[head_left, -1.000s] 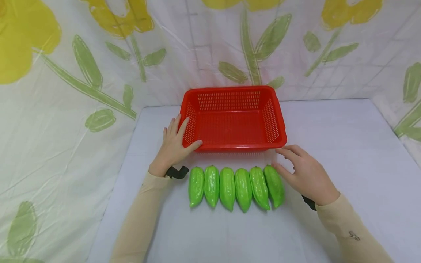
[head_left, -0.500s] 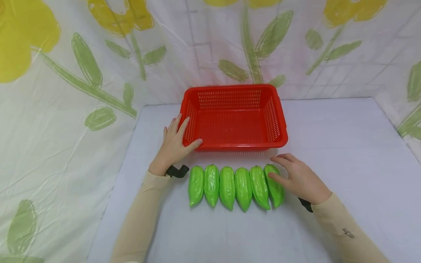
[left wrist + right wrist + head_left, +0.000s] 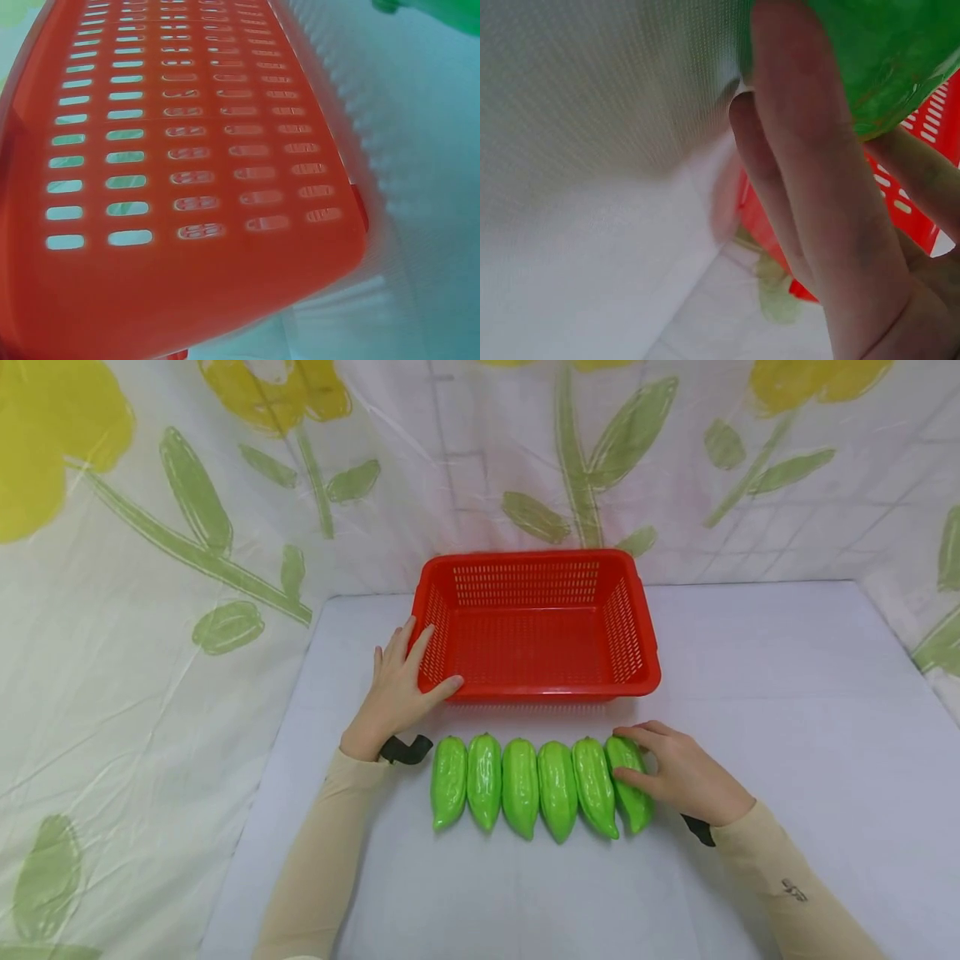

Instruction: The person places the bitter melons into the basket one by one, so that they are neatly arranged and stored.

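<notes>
A row of glossy green bitter melons lies side by side on the white table, tips toward me. My right hand is at the rightmost bitter melon, thumb on its upper face and fingers around its far end. In the right wrist view, fingers lie against that melon. A red slotted plastic basket stands behind the row. With fingers spread, my left hand rests on its front left corner, thumb along the front rim. Only the basket's slotted side fills most of the left wrist view.
A white table carries everything. Behind and to the left hangs a pale curtain with yellow flowers and green leaves, close behind the basket. Black straps circle the wrists.
My right hand has moved left and toward me from near the basket's front right corner, and its fingers have closed onto the rightmost bitter melon. The left hand keeps its place.
</notes>
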`<state>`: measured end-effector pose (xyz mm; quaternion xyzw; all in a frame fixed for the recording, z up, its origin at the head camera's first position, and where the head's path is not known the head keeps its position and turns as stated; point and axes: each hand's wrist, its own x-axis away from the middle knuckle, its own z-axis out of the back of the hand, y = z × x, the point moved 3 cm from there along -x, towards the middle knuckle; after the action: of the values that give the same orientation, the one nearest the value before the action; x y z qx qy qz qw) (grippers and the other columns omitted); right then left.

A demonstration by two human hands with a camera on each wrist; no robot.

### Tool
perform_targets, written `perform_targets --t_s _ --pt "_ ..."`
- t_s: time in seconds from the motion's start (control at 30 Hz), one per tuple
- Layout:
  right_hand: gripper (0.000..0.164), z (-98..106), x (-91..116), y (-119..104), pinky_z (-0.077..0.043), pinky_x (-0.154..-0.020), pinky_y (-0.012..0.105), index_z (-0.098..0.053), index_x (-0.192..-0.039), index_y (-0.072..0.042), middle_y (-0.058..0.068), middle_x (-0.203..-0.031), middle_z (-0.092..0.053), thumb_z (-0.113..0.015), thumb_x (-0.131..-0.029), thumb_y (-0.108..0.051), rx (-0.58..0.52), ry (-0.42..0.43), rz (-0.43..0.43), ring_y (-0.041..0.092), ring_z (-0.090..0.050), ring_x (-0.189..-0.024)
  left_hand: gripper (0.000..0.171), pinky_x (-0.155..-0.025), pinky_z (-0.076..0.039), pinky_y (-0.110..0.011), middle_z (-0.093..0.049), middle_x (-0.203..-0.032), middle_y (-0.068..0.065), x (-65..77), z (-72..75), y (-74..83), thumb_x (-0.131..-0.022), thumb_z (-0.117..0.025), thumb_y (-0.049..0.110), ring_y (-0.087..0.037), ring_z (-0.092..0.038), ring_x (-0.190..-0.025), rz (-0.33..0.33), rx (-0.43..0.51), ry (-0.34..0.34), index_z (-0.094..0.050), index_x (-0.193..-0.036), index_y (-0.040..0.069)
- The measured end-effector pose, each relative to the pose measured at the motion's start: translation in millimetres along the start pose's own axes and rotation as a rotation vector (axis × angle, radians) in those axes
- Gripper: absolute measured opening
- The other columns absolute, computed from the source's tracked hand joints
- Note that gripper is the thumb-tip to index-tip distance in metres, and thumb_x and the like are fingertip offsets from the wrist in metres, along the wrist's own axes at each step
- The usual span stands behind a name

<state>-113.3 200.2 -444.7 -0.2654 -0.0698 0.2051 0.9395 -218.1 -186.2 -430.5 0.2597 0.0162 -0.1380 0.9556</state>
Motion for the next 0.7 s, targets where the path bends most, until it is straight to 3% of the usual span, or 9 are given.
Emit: perform_targets --t_s 0.7 --pt "0.055 -3.3 -1.7 3.9 -0.06 -0.089 0.047 -0.065 -0.136 -0.003 0.011 -0.123 -0.069 -0.084 -0.088 -0.02 -0.043 -0.004 -0.01 0.026 -0.067 -0.103 0.095 -0.124 -0.001 -0.073 -0.006 -0.175 -0.011 1.6 1.9 2.1 -0.094 -0.063 0.061 -0.04 -0.009 -0.16 -0.001 0.005 -0.003 -0.022 -0.167 0.017"
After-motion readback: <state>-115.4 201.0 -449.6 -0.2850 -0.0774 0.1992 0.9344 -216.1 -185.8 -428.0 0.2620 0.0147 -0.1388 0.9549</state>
